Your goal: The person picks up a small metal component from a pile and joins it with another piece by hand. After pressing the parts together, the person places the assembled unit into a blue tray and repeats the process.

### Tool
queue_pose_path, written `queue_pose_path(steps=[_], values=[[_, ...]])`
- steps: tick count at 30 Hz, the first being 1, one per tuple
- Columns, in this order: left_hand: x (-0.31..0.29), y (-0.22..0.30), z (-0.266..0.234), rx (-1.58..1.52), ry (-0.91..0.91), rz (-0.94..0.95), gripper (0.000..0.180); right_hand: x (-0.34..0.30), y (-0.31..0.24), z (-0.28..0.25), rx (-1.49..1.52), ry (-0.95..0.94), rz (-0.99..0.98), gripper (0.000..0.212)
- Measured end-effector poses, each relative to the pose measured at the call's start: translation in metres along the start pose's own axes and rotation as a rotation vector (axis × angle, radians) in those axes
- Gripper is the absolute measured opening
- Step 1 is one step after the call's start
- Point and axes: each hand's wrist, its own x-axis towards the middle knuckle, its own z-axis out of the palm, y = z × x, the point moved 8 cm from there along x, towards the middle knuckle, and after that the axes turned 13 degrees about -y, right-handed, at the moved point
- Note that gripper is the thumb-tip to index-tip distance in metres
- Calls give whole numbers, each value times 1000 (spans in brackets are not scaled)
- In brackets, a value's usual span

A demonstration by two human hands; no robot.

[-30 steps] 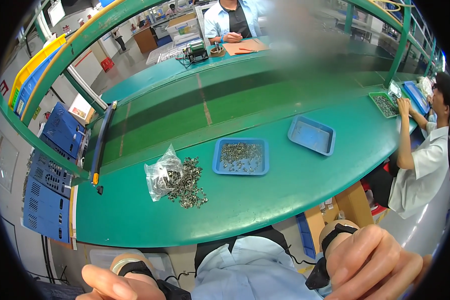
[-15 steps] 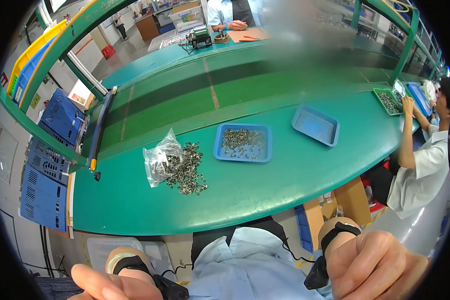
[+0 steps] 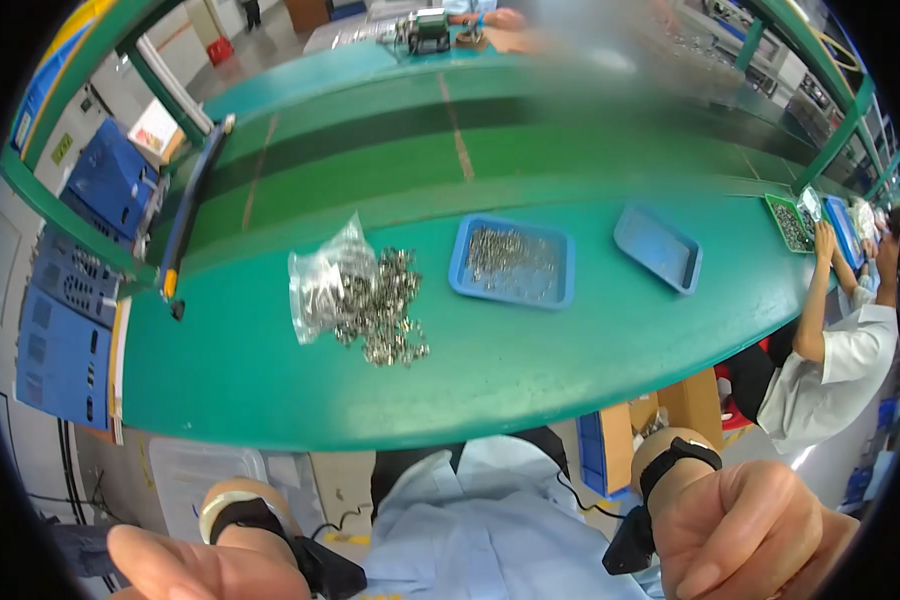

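My left hand point(image 3: 205, 572) is raised close at the lower left, cut off by the edge. Its fingers look bent together, and anything inside them is hidden. My right hand point(image 3: 755, 530) is up at the lower right with its fingers curled in; I cannot see whether they grip anything. Both wrists wear black straps, and neither hand touches the bench. Out on the green bench lies a pile of small metal parts point(image 3: 395, 305), spilling from a clear plastic bag point(image 3: 320, 290). Right of it, a blue tray point(image 3: 505, 292) holds more such parts. Another blue tray point(image 3: 660, 250) is farther right.
A green belt point(image 3: 360, 140) runs behind the bench, under green frame posts point(image 3: 830, 150). At the right, a co-worker point(image 3: 820, 350) reaches toward a green tray point(image 3: 790, 225). Blue perforated panels point(image 3: 65, 345) stand at the left. Cardboard boxes point(image 3: 690, 405) sit below the bench's right side.
The view has tilted and shifted slightly, so the bench and trays sit higher in the picture. My hands stay raised in nearly the same pose. The pile and trays look undisturbed.
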Motion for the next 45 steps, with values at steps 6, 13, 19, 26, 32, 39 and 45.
queue_pose_path(steps=[6, 13, 19, 26, 32, 39, 45], values=[[-84, -58, -48, -46, 152, -21, 26, -13, 67, 64, -11, -38, 49, 27], [-208, -211, -46, 72, -141, -690, 27, -36, 243, 158, -337, -246, 298, 29], [-206, -281, -30, 464, -521, -431, 34, -6, 348, 221, -542, -363, 328, 33], [-202, -374, -30, 576, -826, -434, 34, 22, 402, 259, -552, -625, 418, 38], [-216, -413, -47, 672, -819, -500, 36, 38, 437, 260, -565, -611, 347, 39], [-226, -404, -36, 431, -915, -550, 42, 75, 510, 273, -665, -701, 468, 43], [-244, -398, -42, 309, -984, -531, 45, 47, 445, 288, -603, -776, 437, 43]])
